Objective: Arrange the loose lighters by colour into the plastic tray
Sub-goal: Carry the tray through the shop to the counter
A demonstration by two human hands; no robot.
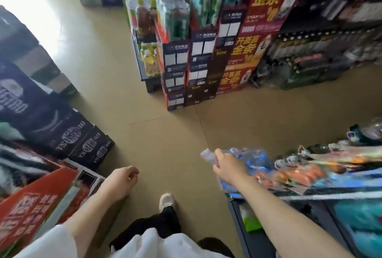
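Over the shop floor, 2 bare arms reached forward.
Right arm stretched toward the shelf edge, right hand [226, 165] gripping a blurred clear plastic tray [208, 155] holding blue lighters [256, 160]. Left hand [124, 177] hung loosely curled, holding nothing, beside stacked boxes [82, 146].

Two hands, left [124, 177] and right [224, 166], one white shoe [166, 202]; lighters too blurred to count.

White top [144, 245], seemingly black trousers [157, 222].
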